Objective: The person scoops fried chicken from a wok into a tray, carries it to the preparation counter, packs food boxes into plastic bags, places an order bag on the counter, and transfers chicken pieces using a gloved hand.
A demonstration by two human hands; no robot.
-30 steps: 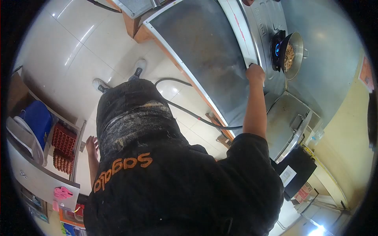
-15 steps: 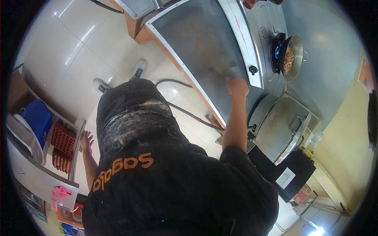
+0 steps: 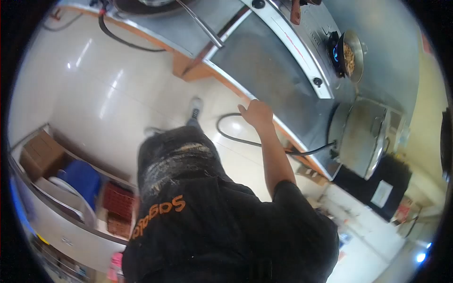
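My right hand (image 3: 257, 114) is over the near edge of the dark steel countertop (image 3: 276, 70), its thumb apart from its loosely bent fingers and nothing visible in it. Beyond it is a steel gas stove (image 3: 314, 35) with a white front panel and a black knob (image 3: 317, 82). Over a blue flame, a wok (image 3: 359, 59) holds browned food (image 3: 348, 59). A black hose (image 3: 240, 140) loops beside and below my right hand. My left hand is out of view.
A large lidded metal pot (image 3: 361, 134) stands at the right, near a black box (image 3: 349, 184). At the lower left, a shelf unit holds a cardboard box (image 3: 41, 153), a blue item (image 3: 82, 181) and red egg trays (image 3: 118, 203). A metal handle (image 3: 205, 28) crosses the upper counter.
My right hand has left the stove knob and moved back to the counter's near edge. My left hand has gone out of view. The view has shifted, showing more of the left-hand shelf.
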